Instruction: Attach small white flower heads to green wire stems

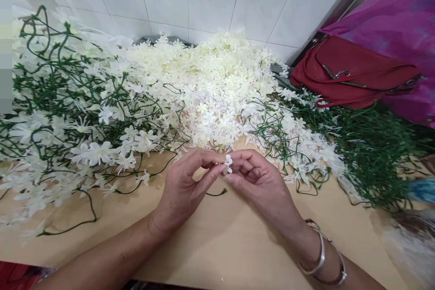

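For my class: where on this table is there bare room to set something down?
Widest: the tabletop between the left arm and right arm. Narrower strips: between the left arm and the white flowers; between the right arm and the green stems. Crowded: flowers fill the back and left, stems and a red bag the right.

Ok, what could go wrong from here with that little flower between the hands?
The small white flower, pinched in the left hand, might slip and get lost in the pile of similar blossoms beyond it.

The bangles on the right wrist could snag the tangled green stems if that arm reaches forward.
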Demonstrator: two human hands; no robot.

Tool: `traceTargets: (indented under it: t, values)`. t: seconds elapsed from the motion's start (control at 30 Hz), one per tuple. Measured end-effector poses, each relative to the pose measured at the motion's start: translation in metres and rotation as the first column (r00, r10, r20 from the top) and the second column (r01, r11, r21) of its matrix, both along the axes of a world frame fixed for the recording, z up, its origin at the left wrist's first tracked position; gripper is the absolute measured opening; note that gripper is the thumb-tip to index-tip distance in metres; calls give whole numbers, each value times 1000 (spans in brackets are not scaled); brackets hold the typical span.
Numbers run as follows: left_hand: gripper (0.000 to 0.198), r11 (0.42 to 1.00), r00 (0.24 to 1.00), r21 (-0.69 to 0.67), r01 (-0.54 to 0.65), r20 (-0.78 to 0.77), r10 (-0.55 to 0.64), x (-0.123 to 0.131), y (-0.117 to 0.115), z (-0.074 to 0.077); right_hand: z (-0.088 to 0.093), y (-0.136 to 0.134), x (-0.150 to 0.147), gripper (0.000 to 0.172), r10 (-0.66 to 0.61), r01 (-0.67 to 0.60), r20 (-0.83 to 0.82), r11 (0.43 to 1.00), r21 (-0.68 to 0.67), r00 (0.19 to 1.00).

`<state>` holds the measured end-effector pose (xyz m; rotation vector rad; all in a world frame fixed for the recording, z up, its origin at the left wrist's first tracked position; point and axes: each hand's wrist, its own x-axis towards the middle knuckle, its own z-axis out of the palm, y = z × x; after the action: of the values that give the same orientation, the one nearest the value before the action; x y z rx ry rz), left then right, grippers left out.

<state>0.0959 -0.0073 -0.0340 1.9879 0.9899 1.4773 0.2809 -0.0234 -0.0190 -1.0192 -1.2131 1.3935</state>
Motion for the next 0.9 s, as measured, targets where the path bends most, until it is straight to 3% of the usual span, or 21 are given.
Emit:
traceTargets:
  t: [0.27, 0.4, 0.5, 0.6, 0.73, 0.83, 0.9]
  values:
    - [7, 992, 998, -122, 20, 59, -13, -2, 0, -2, -2, 2, 2, 6, -92, 91, 80, 996, 16, 992]
    - [14, 964, 984, -221, -150, 56, 167, -9, 5, -3, -5, 5, 4, 3, -170, 167, 128, 985, 37, 977]
    - [30, 964, 969, -101, -246, -60, 241, -12, 9, 0, -6, 7, 4, 5, -227, 218, 170, 974, 68, 959]
    - [25, 987, 977, -6, -160, -146, 157, -9, 8, 4, -5, 6, 4, 5, -262, 235, 233, 962, 136, 937]
    - [13, 999, 986, 44, -3, -169, 11, -5, 4, 4, -3, -2, -1, 4, -241, 164, 300, 952, 258, 923]
    - [4, 1000, 987, -6, -7, -159, 6, -4, 1, 3, -2, -5, -2, 6, -225, 128, 324, 947, 295, 919]
    - [4, 997, 989, -68, -33, -145, 23, -6, 0, 6, 0, -1, 5, 5, -268, 168, 336, 940, 298, 903]
